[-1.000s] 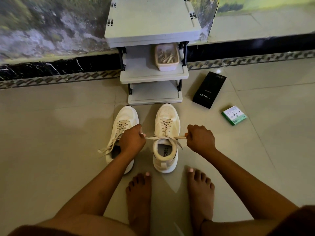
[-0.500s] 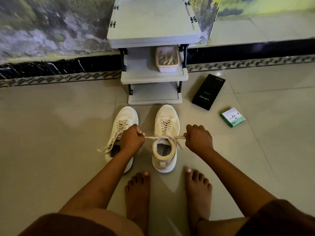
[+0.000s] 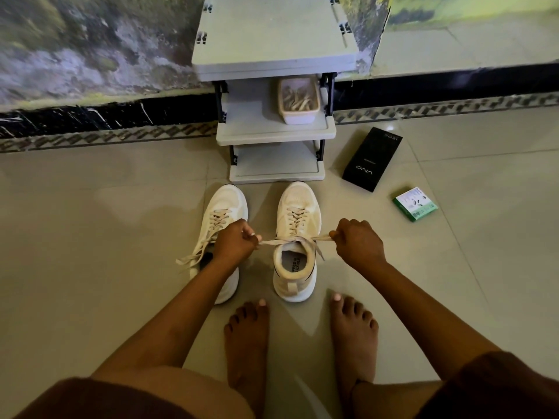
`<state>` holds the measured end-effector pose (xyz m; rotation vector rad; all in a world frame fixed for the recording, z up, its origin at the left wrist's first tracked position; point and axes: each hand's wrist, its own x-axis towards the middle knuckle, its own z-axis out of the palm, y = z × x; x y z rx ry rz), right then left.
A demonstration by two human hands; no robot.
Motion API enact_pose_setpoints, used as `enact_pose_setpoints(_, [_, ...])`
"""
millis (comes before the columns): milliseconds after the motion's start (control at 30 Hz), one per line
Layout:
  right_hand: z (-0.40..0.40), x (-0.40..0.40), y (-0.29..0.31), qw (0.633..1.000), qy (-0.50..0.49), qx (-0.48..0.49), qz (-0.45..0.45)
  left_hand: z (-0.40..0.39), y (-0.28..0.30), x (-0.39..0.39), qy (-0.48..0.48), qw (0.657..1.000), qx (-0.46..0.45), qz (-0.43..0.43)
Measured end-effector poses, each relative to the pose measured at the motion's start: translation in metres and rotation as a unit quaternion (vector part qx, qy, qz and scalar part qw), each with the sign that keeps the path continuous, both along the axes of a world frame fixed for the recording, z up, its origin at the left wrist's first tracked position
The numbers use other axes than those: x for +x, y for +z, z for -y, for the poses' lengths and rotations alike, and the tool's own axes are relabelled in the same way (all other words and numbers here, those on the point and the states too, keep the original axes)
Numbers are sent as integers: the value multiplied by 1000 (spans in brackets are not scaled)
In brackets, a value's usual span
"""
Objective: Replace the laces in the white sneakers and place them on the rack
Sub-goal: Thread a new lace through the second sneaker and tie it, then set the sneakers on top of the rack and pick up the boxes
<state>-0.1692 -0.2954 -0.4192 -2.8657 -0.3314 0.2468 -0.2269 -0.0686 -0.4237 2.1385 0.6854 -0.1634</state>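
Two white sneakers stand side by side on the floor tiles in front of a grey rack (image 3: 273,131). The right sneaker (image 3: 298,213) is laced up with a beige lace (image 3: 286,239) that crosses above its opening. My left hand (image 3: 234,244) grips the lace's left end and my right hand (image 3: 358,243) grips its right end, holding it taut between them. The left sneaker (image 3: 223,204) is partly hidden behind my left hand; its loose lace ends trail to the left on the floor.
A small tub of laces (image 3: 299,99) sits on the rack's middle shelf. A black phone box (image 3: 372,158) and a small green box (image 3: 415,204) lie on the floor to the right. My bare feet (image 3: 246,337) rest just behind the sneakers.
Both hands still hold the lace ends pulled out sideways. The view has shifted slightly; the sneakers have not moved.
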Motion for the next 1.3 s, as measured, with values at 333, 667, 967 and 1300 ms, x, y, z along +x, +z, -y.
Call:
enact_pose_setpoints(333, [-39,-24,35,975,164,121,-91,-42,49,-30,-173,972,155,-43])
enact_pose_setpoints(667, [-64,-55,14,949,287,-113,-72,-56,33,-74,-375,850,333,-163])
enact_pose_setpoints(967, [-70,-49,27,945,293,-140,-31,-10,41,-53,-385,822,410,-92])
enact_pose_setpoints(1300, [-57,-56,95,963,265,-35,-21,13,114,-51,-376,824,423,-3])
